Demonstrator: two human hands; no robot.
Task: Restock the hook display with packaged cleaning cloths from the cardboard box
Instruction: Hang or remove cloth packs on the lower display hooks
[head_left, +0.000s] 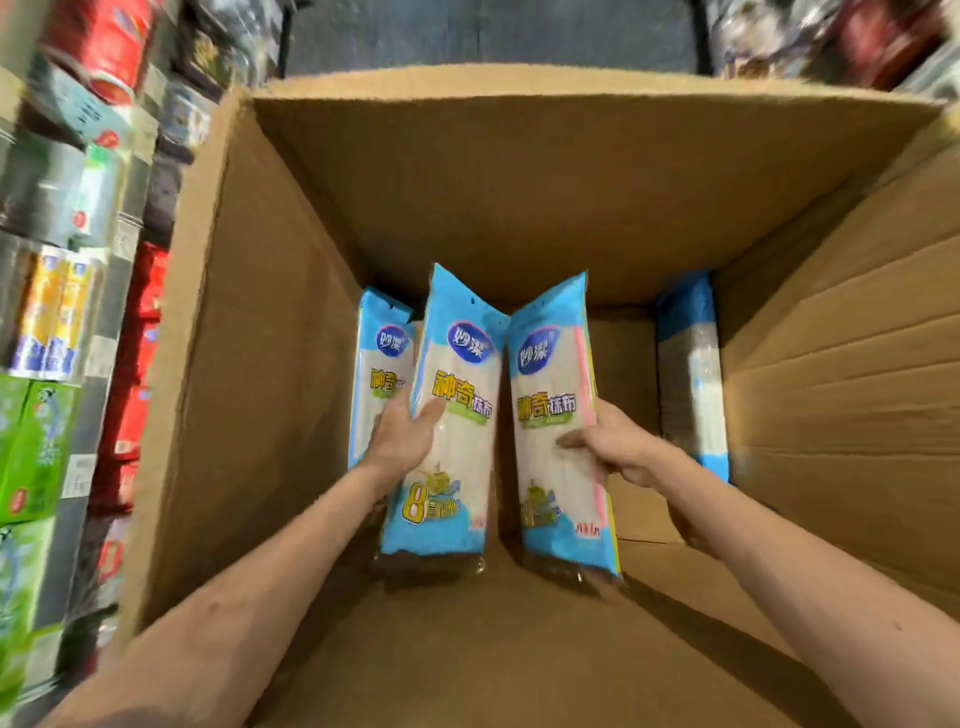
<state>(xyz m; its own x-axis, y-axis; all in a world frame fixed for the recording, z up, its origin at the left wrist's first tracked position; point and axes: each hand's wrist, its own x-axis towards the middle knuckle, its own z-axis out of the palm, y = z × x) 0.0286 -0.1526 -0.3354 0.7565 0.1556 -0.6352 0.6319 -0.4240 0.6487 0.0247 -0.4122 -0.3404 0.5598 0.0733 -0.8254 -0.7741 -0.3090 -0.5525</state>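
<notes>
carrier: cardboard box (519, 208) | on its floor — cloth pack (688, 374) upright against right wall

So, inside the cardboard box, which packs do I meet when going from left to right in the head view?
far-left pack → left-held pack → right-held pack → far-right pack

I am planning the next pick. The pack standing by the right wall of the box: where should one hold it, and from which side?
Probably pinch the pack around its middle, coming from above and from the left. It stands on a long edge close against the box wall, so only its upper edge and left face are free.
</notes>
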